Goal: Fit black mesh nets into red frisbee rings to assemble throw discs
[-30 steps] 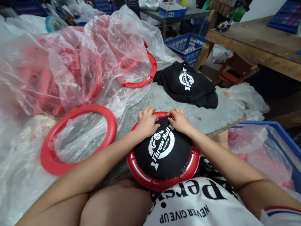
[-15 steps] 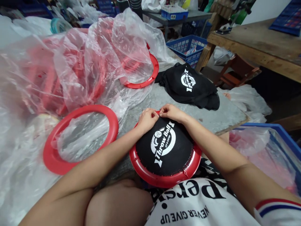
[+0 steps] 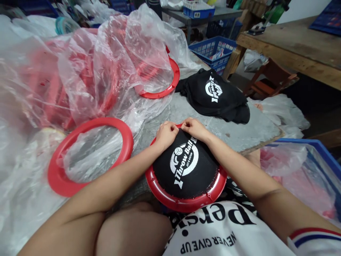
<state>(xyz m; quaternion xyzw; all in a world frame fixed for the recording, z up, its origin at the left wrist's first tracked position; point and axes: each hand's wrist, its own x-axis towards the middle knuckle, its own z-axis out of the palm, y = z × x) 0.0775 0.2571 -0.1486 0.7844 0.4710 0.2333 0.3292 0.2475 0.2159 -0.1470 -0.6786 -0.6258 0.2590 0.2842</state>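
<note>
A red plastic ring (image 3: 176,203) rests against my lap and the table edge, with black mesh fabric (image 3: 197,177) printed "Throw Ball" spread across it. At its far rim, my left hand (image 3: 167,134) pinches the edge of the fabric. Close beside it, my right hand (image 3: 194,128) pinches the same edge, thumb and fingertips together. The two hands nearly meet; the exact grip under the fingertips is hidden. To the left lies a loose red ring (image 3: 125,142) on clear plastic. Beyond my hands, a pile of black printed fabric (image 3: 226,101) lies on the table.
Clear plastic bags (image 3: 106,60) full of red rings cover the table's left and far side. A blue crate (image 3: 306,142) with plastic-wrapped red pieces stands at my right. Farther off are a blue basket (image 3: 213,49), a wooden table (image 3: 293,46) and a brown wooden stool (image 3: 271,78).
Both hands stay at the far rim, still pinching the fabric edge, with hardly any movement. The view has shifted very slightly.
</note>
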